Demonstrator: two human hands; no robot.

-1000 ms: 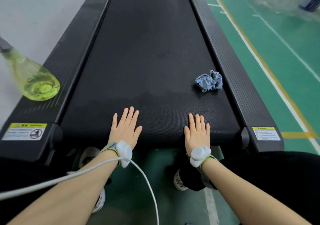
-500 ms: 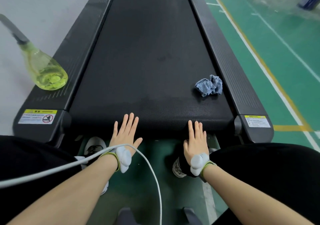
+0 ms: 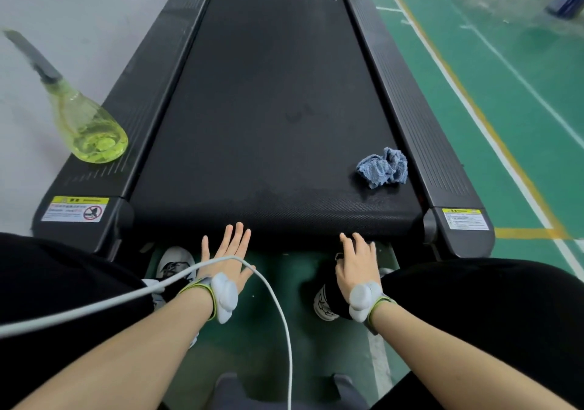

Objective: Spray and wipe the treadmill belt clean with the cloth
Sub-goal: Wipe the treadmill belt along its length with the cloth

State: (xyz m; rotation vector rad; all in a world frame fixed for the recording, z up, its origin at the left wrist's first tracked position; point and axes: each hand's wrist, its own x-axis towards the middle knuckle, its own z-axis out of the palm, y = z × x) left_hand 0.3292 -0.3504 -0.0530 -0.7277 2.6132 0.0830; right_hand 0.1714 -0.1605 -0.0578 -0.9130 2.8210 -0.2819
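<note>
The black treadmill belt (image 3: 268, 109) runs away from me, with a damp-looking patch near its close end. A crumpled blue cloth (image 3: 383, 167) lies on the belt near the right rail. A green spray bottle (image 3: 90, 126) with a grey head stands on the left side rail. My left hand (image 3: 229, 256) is flat and empty, fingers spread, just off the belt's near edge. My right hand (image 3: 355, 259) is also empty, fingers loosely bent, at the belt's end. Both hands are well short of the cloth and the bottle.
Black side rails (image 3: 420, 131) with warning stickers flank the belt. My knees in black trousers sit at both sides, shoes on the green floor (image 3: 505, 93) below. A white cable (image 3: 278, 315) loops from my left wrist. Blurred containers stand at the far right.
Both hands slid back toward me, off the belt to its near edge. The view pulled back, bringing my knees and more of the spray bottle into sight. My right fingers have curled slightly.
</note>
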